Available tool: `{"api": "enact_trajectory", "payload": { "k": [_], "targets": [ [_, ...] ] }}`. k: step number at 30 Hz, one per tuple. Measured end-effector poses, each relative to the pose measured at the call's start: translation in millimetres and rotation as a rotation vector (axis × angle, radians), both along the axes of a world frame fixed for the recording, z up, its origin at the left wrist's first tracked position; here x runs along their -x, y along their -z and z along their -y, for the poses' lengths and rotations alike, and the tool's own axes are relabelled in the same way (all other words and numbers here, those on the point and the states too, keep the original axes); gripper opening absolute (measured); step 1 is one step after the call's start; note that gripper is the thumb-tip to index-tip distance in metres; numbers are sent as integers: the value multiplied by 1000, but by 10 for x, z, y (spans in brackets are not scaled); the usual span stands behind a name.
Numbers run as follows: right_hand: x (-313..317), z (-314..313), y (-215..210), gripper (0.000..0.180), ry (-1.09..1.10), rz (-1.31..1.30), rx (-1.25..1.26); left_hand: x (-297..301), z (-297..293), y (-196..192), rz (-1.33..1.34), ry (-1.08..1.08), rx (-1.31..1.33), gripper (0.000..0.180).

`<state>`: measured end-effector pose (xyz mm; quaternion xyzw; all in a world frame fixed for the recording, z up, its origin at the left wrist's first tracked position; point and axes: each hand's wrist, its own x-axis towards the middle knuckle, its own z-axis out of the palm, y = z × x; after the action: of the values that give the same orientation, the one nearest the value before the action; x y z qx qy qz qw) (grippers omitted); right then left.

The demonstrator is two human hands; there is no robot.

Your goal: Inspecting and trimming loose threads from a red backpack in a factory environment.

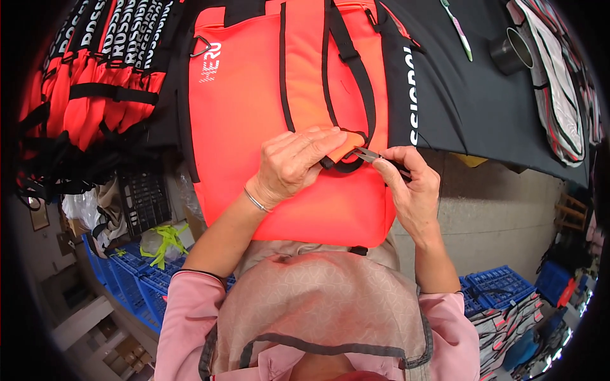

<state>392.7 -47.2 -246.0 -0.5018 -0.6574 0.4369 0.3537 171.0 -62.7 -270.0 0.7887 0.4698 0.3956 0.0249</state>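
A bright coral-red backpack (241, 127) with black side panels lies over the table edge and against my lap. Its padded orange shoulder strap (306, 70), edged in black, runs down the bag's middle. My left hand (287, 166) is closed on the folded lower end of this strap, just above the bag's face. In my right hand (414, 190) is a pair of thread snips (368, 154), its grey tips touching or very close to the strap end near a black webbing loop (349, 166). Whether the blades are parted is too small to tell.
Red and black bag pieces (114, 95) are piled at the left. On the dark tablecloth (457, 95) to the right lie a toothbrush (459, 32), a dark metal cup (511, 54) and stacked grey fabric pieces (554, 82). Blue crates (499, 284) stand low on both sides.
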Motion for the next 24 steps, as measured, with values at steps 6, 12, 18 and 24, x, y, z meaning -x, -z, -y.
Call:
{"api": "enact_trajectory", "payload": {
  "k": [6, 12, 18, 24],
  "targets": [
    [43, -46, -12, 18, -19, 144, -270, -4, 26, 2, 28, 2, 3, 37],
    [50, -47, 49, 18, -25, 106, -201, 15, 29, 31, 68, 0, 54, 42],
    [52, -90, -9, 11, -34, -116, 69, 3, -6, -4, 76, -26, 69, 48],
    [23, -171, 42, 24, 12, -216, 116, 21, -15, -40, 188, -75, 128, 50]
  ]
}}
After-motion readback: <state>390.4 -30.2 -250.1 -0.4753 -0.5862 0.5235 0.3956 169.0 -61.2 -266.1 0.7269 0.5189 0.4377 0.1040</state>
